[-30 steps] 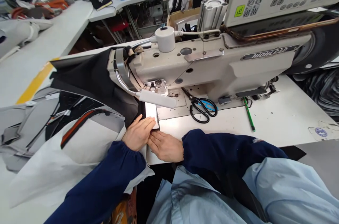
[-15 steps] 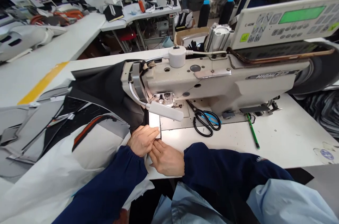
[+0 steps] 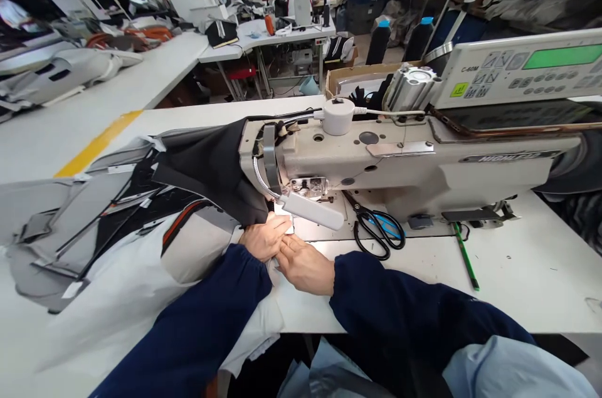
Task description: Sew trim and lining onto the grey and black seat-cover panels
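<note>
My left hand (image 3: 263, 238) lies flat on the fabric edge, fingers stretched toward the needle area under the small white lamp (image 3: 313, 210). Beside it, touching, my right hand (image 3: 303, 264) presses flat on the same edge with fingers extended. Both sit in front of the beige sewing machine (image 3: 404, 166). The garment (image 3: 141, 241) of white, grey and black panels with an orange stripe spreads to the left. The needle itself is hidden behind the lamp.
Black scissors (image 3: 374, 232) lie on the machine bed right of my hands. A green pencil (image 3: 465, 255) rests further right. A control panel (image 3: 522, 69) with a green screen stands on the machine. Other worktables with clutter fill the background.
Both hands have slid forward toward the needle, carrying the fabric edge under the lamp. The lit white strip ahead of my fingers is now mostly covered. The camera has tilted upward.
</note>
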{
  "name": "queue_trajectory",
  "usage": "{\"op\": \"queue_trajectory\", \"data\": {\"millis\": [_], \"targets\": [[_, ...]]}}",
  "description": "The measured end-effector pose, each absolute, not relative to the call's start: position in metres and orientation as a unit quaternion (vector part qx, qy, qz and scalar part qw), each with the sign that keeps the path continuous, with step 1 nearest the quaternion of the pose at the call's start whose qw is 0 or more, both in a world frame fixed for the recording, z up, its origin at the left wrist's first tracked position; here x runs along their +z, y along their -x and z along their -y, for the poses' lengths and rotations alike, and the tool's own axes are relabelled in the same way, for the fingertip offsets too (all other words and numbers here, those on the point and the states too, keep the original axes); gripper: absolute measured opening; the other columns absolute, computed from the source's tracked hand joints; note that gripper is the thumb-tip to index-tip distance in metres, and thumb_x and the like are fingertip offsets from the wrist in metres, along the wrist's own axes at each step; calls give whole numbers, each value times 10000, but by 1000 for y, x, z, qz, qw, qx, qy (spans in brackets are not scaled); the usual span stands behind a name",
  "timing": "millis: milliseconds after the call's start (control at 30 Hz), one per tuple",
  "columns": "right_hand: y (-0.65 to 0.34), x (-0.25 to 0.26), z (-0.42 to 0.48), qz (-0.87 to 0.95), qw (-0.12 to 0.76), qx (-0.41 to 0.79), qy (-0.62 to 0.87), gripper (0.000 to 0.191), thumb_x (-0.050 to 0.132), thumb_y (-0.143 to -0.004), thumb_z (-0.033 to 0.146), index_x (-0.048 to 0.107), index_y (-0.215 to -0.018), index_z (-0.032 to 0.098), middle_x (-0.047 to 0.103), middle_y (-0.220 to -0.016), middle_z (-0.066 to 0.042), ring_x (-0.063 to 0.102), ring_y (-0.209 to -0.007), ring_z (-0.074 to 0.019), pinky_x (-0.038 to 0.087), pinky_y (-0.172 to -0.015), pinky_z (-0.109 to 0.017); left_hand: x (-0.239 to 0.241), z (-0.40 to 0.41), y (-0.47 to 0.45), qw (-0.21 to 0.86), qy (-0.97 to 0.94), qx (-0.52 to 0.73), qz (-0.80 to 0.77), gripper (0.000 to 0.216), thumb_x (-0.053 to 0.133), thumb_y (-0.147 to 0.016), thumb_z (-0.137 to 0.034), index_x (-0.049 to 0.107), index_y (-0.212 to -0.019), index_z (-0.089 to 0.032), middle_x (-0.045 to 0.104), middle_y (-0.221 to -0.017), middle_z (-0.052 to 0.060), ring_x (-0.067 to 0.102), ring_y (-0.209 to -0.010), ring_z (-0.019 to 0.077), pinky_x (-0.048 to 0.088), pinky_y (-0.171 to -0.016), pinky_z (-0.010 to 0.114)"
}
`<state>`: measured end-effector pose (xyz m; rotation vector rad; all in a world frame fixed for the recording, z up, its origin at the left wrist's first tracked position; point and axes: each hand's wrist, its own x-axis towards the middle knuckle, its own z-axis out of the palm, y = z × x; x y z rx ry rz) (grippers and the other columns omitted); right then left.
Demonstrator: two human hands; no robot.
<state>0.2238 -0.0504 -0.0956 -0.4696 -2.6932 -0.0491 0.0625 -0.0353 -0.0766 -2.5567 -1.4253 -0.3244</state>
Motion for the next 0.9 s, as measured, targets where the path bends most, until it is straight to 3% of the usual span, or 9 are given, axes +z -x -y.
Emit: {"op": "queue_trajectory", "data": {"millis": [200, 533, 767, 900], "targets": [[-233, -100, 55, 965, 209, -11, 161, 318, 428, -873, 95, 537, -1135, -47, 544, -1203, -288, 515, -1166, -299, 414, -986, -461, -66, 32, -59, 75, 891, -80, 441, 361, 433, -764, -78, 659, -1017, -200, 675, -941, 42, 592, -907, 165, 493, -611, 224], [-234, -98, 58, 953, 235, -28, 189, 322, 385, -915, 173, 568, -1102, -15, 584, -1171, -246, 549, -1093, -291, 414, -946, -462, -67, 42, -60, 76, 885, -27, 458, 459, 451, -724, -12, 623, -1101, -209, 664, -987, 73, 538, -988, 219, 484, -682, 299], [-236, -92, 58, 948, 237, -10, 213, 306, 374, -918, 196, 573, -1057, 9, 569, -1171, -228, 522, -1078, -292, 398, -927, -460, -71, 42, -58, 108, 883, -32, 456, 467, 443, -690, -22, 651, -1067, -202, 650, -1008, 99, 544, -1012, 247, 461, -839, 378], [-237, -92, 60, 938, 243, -15, 246, 340, 394, -920, 270, 558, -1062, 8, 545, -1185, -246, 492, -1109, -317, 383, -939, -479, -69, 40, -55, 99, 892, -81, 434, 446, 425, -681, -30, 668, -1026, -175, 661, -996, 94, 567, -1005, 229, 463, -854, 359]]}}
